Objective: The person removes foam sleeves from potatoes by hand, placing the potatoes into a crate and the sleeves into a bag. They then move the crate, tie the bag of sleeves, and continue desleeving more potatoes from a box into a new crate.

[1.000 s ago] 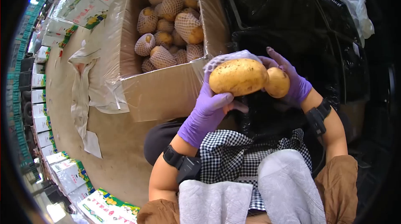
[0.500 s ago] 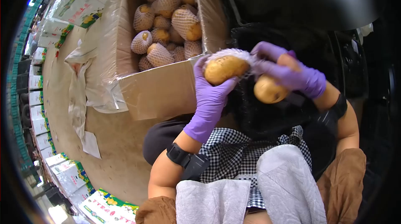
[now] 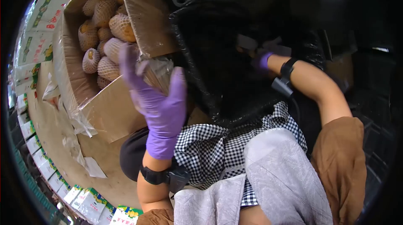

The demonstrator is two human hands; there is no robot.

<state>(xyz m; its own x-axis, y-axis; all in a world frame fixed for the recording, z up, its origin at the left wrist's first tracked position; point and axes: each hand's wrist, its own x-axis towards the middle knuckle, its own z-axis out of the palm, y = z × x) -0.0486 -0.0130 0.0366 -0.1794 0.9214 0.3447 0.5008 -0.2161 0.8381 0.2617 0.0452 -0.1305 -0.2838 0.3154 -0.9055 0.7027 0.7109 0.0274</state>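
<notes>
My left hand (image 3: 157, 103), in a purple glove, is open with thumb and fingers spread, smeared a little by motion. It hangs over the near corner of a cardboard box (image 3: 113, 107) holding several potatoes in foam net sleeves. Its fingertips overlap one netted potato (image 3: 113, 49) in this view. My right hand (image 3: 262, 59), also gloved, reaches down into a container lined with black plastic (image 3: 197, 86). Deep shade hides most of its fingers, and I cannot tell what they hold.
Printed white cartons (image 3: 46, 11) stand in a row along the left, with more at the lower left (image 3: 90, 204). Scraps of paper (image 3: 94, 167) lie on the brown floor (image 3: 54, 137). A checked apron (image 3: 210, 149) and grey cloths (image 3: 277, 170) cover my lap.
My left hand has let go of the netted potato and moved left to the box. My right hand has gone down into the black-lined container; its bare potato is out of sight. The view has shifted right.
</notes>
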